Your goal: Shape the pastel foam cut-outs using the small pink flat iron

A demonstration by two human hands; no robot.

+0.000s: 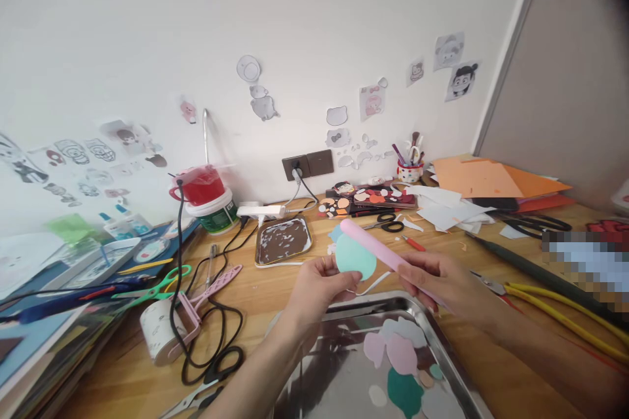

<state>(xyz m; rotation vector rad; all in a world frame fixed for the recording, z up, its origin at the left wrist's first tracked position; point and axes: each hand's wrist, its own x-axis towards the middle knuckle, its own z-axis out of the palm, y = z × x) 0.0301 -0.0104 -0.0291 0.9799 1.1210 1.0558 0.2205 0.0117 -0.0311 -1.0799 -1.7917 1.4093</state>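
My left hand (328, 285) pinches the edge of a mint-green rounded cutout (358, 256), thin and flat, above the far edge of a metal tray (410, 304). My right hand (432, 278) is wrapped round a smooth pink rod (371, 245) with a rounded end. The rod's tip lies over or against the cutout's upper right edge; I cannot tell whether they touch. Inside the tray are several flat cutouts, among them a pink piece (401, 352), a dark green piece (405, 393) and a small white oval (378, 395).
On the left are black cables (240, 321), a tape roller (164, 330), and green-handled scissors (152, 291). Yellow-handled pliers (555, 298) lie to the right. Behind my hands are a brown-coated dish (284, 242), black scissors (390, 222), paper scraps (449, 209) and orange sheets (481, 178).
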